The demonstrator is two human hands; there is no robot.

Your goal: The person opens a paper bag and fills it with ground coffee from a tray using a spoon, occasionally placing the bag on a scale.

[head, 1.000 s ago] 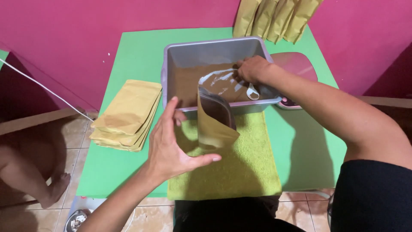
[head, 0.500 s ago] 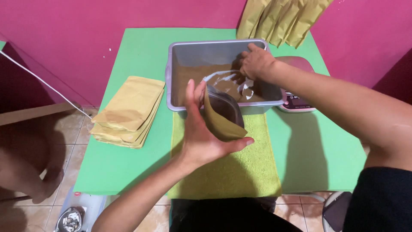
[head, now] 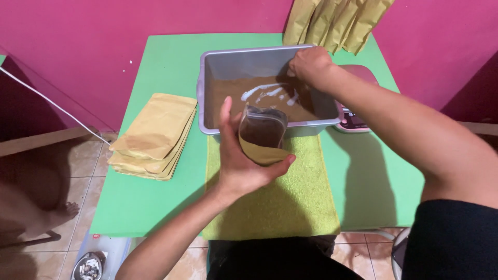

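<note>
**Pouch filling: scoop back down in the tub**

Since half a second ago, right hand (head: 310, 65) has dropped deeper into the grey tub (head: 249, 59), closed on something I cannot make out. Near: left hand (head: 244, 161) grips the open kraft pouch (head: 263, 137), upright over the yellow towel (head: 280, 202). Beyond, brown powder (head: 233, 96). Step looks like scooping; the next move calls for a level lift to the pouch mouth.

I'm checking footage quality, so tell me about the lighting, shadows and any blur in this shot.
Head view: even, soft indoor light, colours saturated; the right arm throws a soft shadow on the green table; the right hand in the grey tub looks slightly motion-blurred; the left hand and its open pouch stay sharp.
</note>
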